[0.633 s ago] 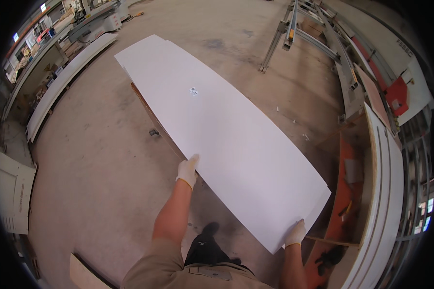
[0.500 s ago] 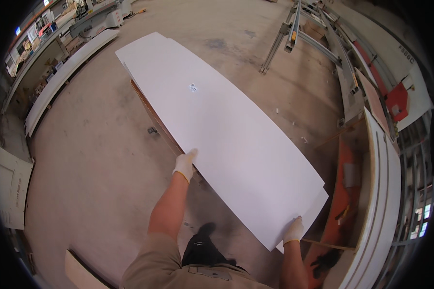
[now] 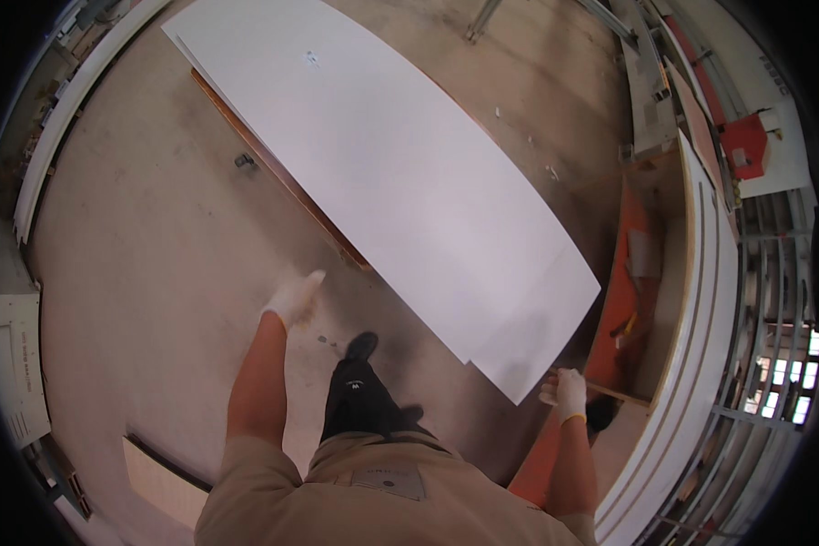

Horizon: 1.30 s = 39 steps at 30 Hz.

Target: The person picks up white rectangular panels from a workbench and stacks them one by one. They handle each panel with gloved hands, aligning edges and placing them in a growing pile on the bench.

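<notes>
A: What takes up most of the view?
B: The floor [image 3: 146, 273], dusty and brown.
A: And the biggest thing over it?
B: The white panel [image 3: 409, 173]. It lies in front of the person, slanting from the upper left down toward the right, one corner pointing near the feet.
A: What's at the right?
B: An open wooden box [image 3: 672, 318] with orange inside.
A: Anything under the panel?
B: A brown board [image 3: 279, 173]; its edge shows along the panel's left side.
A: The hands?
B: Both gloved in white. The left hand [image 3: 293, 300] is in the air, apart from the panel; it's blurred, so I can't tell how wide its fingers are. The right hand [image 3: 564, 393] is just beside the near corner, not touching it, fingers bent. I can't tell whether they're closed.
A: Smaller things?
B: A yellow tool [image 3: 626, 326] in the box, a dark caster [image 3: 245, 160] beside the board, then the label [image 3: 312, 59] on the panel's far part.
</notes>
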Tool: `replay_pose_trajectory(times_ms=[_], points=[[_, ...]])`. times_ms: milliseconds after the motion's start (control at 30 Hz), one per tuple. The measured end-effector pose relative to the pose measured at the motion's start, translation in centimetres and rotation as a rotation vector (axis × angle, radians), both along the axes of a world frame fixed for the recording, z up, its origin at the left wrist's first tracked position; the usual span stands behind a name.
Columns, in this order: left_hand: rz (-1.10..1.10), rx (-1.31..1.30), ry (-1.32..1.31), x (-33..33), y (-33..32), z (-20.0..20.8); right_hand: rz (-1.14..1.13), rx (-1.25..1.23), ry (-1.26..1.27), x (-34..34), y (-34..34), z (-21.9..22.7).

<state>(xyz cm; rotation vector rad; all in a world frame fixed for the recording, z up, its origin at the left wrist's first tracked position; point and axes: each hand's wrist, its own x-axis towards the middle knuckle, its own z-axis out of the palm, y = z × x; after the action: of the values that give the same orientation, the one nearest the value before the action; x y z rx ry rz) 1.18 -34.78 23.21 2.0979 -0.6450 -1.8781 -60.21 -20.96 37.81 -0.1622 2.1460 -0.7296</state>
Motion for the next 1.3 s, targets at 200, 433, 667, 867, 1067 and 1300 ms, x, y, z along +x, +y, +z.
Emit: replay_pose_trajectory(times_ms=[200, 433, 667, 867, 1067, 1300], points=[[0.072, 0.5, 0.193, -3.0, 16.8, -8.2, 0.25, 0.159, -0.086, 3.6, 13.9, -1.1], [-0.278, -0.092, -0.012, -12.4, 16.0, -1.4, 0.521, 0.185, -0.048, 1.5, 24.3, -2.2], [-0.201, -0.101, 0.147, -27.4, 19.7, 0.2, 0.685, 0.249, 0.285, -5.0, 32.8, 4.6], [-0.774, -0.705, -0.292, -36.9, 26.3, 4.8, 0.777, 0.025, 0.431, -11.7, 38.0, 13.3], [-0.737, -0.755, 0.281, -52.7, 21.1, 18.7, 0.166, -0.312, 0.758, -24.9, 37.6, 17.6], [-0.866, -1.255, 0.449, -69.1, 13.6, 26.2, -0.071, 0.137, 0.969, -44.2, 36.6, 16.3]])
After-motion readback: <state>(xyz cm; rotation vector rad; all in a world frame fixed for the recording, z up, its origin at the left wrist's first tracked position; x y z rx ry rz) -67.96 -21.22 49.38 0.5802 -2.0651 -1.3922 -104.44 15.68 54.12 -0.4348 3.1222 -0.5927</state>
